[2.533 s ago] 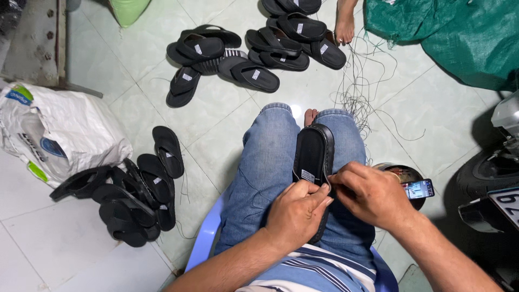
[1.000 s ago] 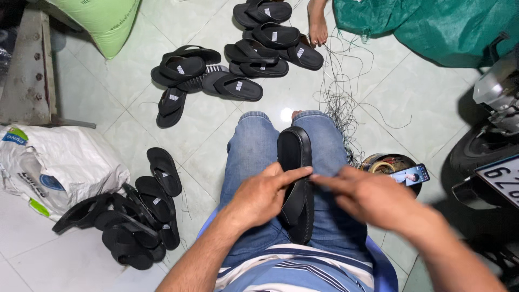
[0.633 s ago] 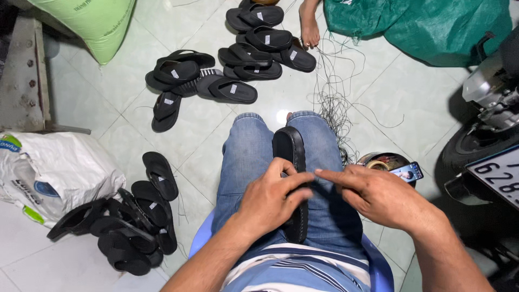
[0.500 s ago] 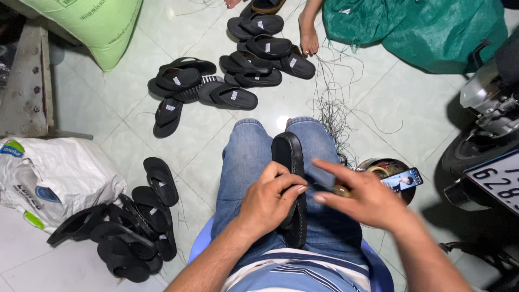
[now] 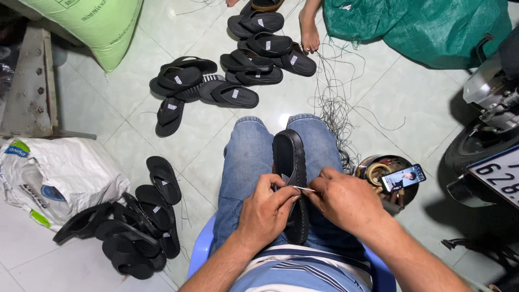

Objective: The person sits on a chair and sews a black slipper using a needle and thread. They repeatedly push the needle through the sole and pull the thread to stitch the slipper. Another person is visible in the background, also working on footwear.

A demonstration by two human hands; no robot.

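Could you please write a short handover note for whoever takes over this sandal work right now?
Left hand: pinching the black sandal lying along the lap.
Right hand: holding a thin needle at the sandal's edge.
Pile of sandals on the floor at left; more sandals ahead, by loose thread.
Done: needle at the edge.
Left: cannot tell how much edge remains.

Green sack (image 5: 94,24) top left; white printed sack (image 5: 51,176) left; lit phone screen (image 5: 403,178) right; white plate (image 5: 500,174) far right.
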